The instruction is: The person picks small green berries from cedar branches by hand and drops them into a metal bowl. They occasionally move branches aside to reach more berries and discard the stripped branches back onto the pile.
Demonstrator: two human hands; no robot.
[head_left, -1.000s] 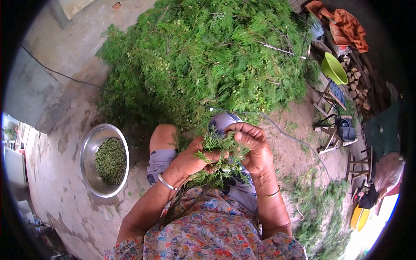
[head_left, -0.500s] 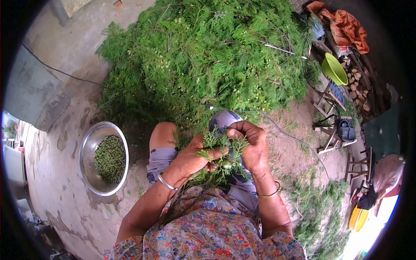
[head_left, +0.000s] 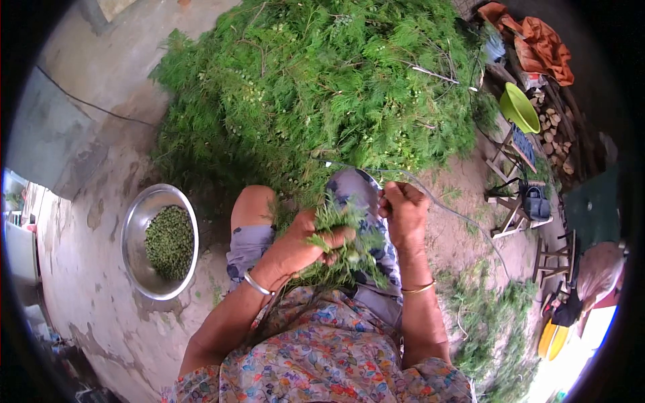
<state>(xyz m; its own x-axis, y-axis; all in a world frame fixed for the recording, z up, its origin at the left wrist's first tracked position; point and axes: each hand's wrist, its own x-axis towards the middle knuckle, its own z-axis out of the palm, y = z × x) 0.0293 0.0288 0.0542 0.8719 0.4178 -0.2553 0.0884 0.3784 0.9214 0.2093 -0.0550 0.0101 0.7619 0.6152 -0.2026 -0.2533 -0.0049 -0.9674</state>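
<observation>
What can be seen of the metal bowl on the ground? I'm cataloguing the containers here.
The metal bowl is round, shiny, silver-coloured steel by its look, standing upright on the stained concrete ground to the person's left. Small green bits cover part of its bottom, off-centre toward the person's knee. Neither hand touches it.

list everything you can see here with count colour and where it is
pile of leafy branches: one, green, on the ground ahead of the knees
sprig: one bunch, green, over the lap
metal bowl: one, silver, on the concrete at left, holding small green bits
plastic basin: one, lime green, upper right
cloth: one, orange, top right
wooden stools: a few, pale, right side
firewood: stack, brown, right of the basin
bangles: two, silver left wrist, gold right wrist
left hand: gripping the sprig
right hand: closed, just right of the sprig
</observation>
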